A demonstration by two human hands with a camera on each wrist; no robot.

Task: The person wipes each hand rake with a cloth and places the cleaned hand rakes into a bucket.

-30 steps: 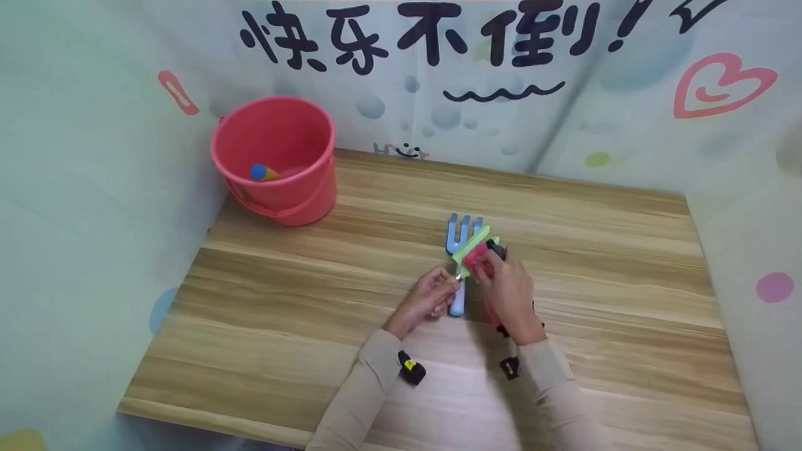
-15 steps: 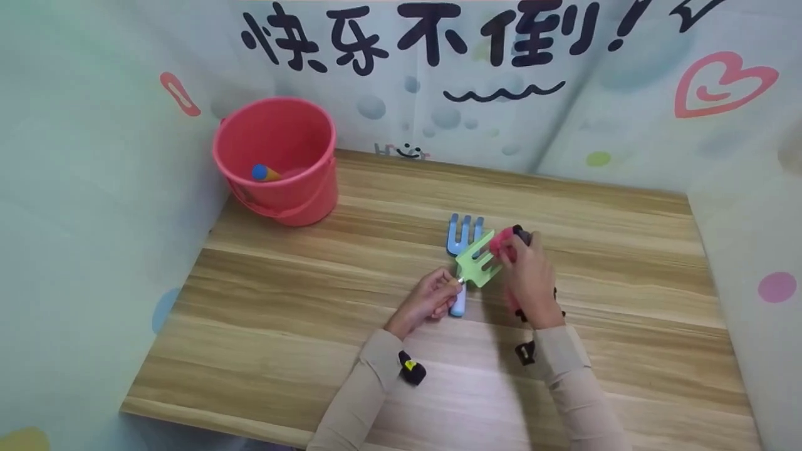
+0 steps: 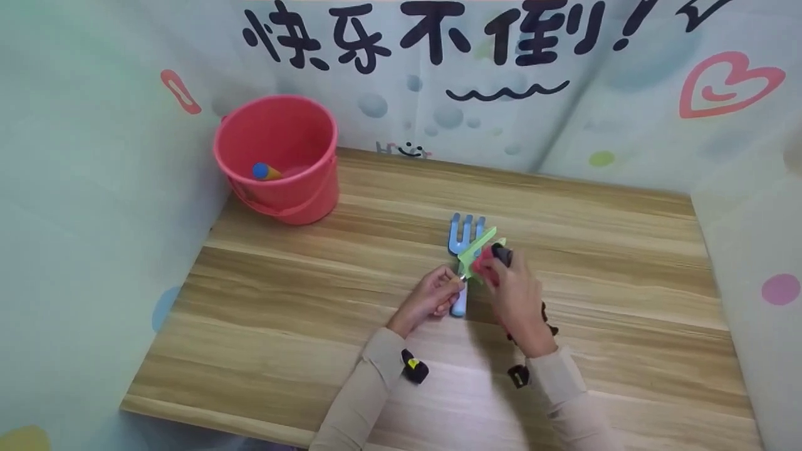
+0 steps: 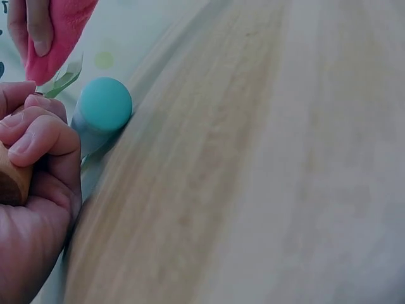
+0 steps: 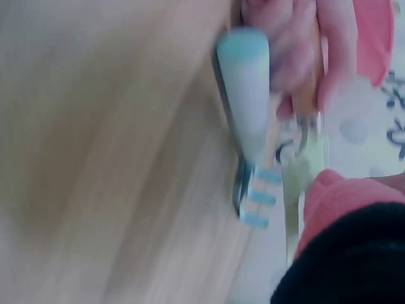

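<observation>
My left hand (image 3: 432, 293) grips a small green garden hand fork (image 3: 477, 245) by its wooden handle (image 4: 12, 180). The fork's head points up and to the right, seen nearly edge-on from above. In my right hand (image 3: 519, 302) is a pink fuzzy cloth (image 3: 484, 263) with a black part (image 5: 361, 259), pinched between thumb and fingers. That cloth lies against the green tines and hides some of them. Beneath the green fork, a blue hand fork (image 3: 459, 244) rests on the table, its pale handle (image 3: 459, 304) with a turquoise end pointing toward me.
A pink bucket (image 3: 313, 199) stands at the back left of the wooden table (image 3: 282, 300), with a blue-and-yellow object (image 3: 262, 171) inside. Printed fabric walls (image 3: 388, 119) close off the back and sides. A small black device (image 3: 413, 366) sits by my left wrist.
My right hand and the cloth went up and right along the tines, then came back down and left. The green fork turned flat toward the camera and then edge-on again. My left hand stays put.
</observation>
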